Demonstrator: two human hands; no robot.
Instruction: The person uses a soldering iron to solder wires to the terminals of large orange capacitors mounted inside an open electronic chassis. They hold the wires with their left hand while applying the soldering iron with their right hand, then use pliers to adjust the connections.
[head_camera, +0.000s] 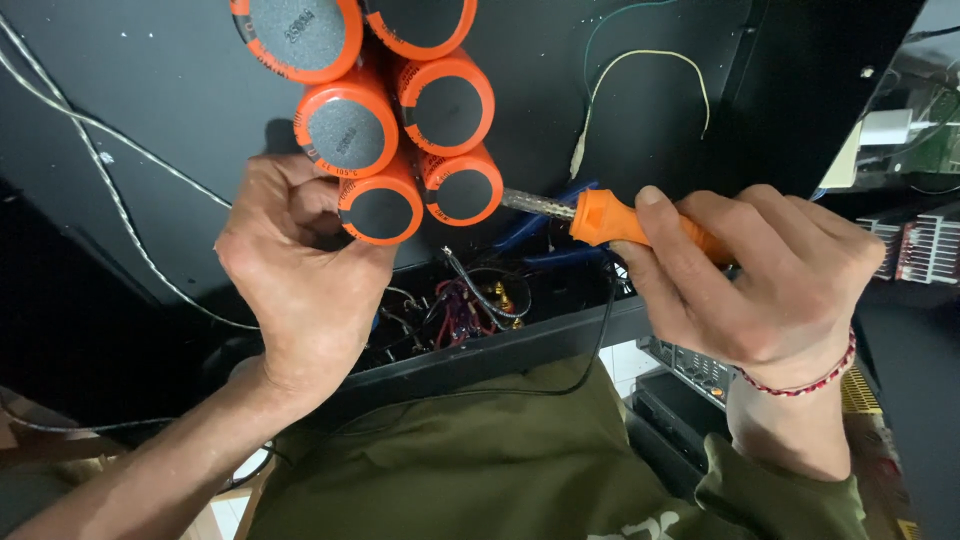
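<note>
A cluster of several large orange capacitors (400, 110) with grey and black tops stands on a black panel (160, 100). My left hand (300, 270) grips the nearest capacitor (382, 208) at the cluster's lower left. My right hand (770, 280) holds a soldering iron by its orange handle (625, 222). The iron's metal shaft (538, 204) points left and reaches in beside the lower right capacitor (462, 188); its tip is hidden behind that capacitor.
Below the capacitors an open black chassis (560, 335) shows tangled red, black and blue wiring (470, 300). A thin yellow wire (650, 60) loops on the panel, a pale cable (90, 150) crosses it at left. Finned electronics (930, 245) sit at right. Olive clothing (500, 460) fills the foreground.
</note>
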